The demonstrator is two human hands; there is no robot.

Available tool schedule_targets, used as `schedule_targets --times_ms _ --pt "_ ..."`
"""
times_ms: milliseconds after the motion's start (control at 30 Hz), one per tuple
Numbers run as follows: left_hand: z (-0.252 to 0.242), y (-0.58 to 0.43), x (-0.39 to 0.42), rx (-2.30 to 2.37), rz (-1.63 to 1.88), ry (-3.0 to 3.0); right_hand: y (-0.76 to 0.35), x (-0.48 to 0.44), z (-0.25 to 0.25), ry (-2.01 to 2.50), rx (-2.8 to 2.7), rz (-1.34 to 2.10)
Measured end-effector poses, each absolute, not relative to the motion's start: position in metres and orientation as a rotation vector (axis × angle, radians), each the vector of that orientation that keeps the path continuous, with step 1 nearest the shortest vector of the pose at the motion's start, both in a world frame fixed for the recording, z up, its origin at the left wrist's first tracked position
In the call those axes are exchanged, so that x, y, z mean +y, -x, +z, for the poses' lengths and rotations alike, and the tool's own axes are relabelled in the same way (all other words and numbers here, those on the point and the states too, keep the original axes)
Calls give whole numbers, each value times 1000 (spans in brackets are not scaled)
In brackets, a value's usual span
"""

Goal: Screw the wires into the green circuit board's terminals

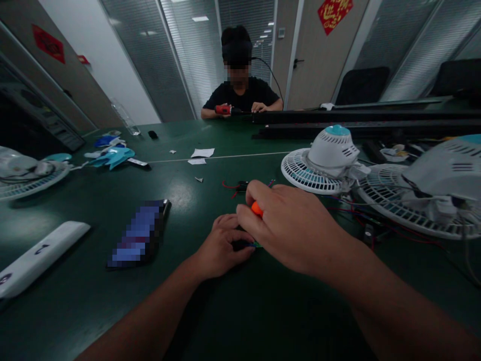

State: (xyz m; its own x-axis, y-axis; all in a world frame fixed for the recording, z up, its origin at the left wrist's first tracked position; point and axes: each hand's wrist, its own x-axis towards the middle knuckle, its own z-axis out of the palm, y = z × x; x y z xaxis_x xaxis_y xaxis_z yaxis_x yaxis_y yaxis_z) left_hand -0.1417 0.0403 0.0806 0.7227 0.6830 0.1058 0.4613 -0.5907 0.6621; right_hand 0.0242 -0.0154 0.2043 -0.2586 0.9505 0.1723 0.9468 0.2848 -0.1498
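Observation:
My right hand [289, 220] is closed around a tool with an orange handle [257, 208]; its working end is hidden behind my fingers. My left hand [225, 245] lies low on the table, thumb and fingers brought together at a small green piece [257, 244] with a bit of blue on it. Most of that piece is covered by my hands, which almost touch. Just beyond them lies a small black part with red wires [242, 186].
White fan housings [330, 153] with grilles and loose wires stand at right. A phone [137, 234] and a long white case [43, 255] lie at left. Paper scraps [203, 152] and blue fan blades [112, 157] are farther back. Across the table, a person holds a red tool [223, 109] beside long black bars [361, 118].

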Motion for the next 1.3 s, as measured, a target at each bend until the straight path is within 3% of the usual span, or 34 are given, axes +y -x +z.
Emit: schedule_targets --times_ms 467,1300 --pt "88 140 39 850 482 -2394 -20 -10 197 1843 -2166 -79" --pt "87 140 39 878 469 -2372 -26 -12 201 1757 -2215 191"
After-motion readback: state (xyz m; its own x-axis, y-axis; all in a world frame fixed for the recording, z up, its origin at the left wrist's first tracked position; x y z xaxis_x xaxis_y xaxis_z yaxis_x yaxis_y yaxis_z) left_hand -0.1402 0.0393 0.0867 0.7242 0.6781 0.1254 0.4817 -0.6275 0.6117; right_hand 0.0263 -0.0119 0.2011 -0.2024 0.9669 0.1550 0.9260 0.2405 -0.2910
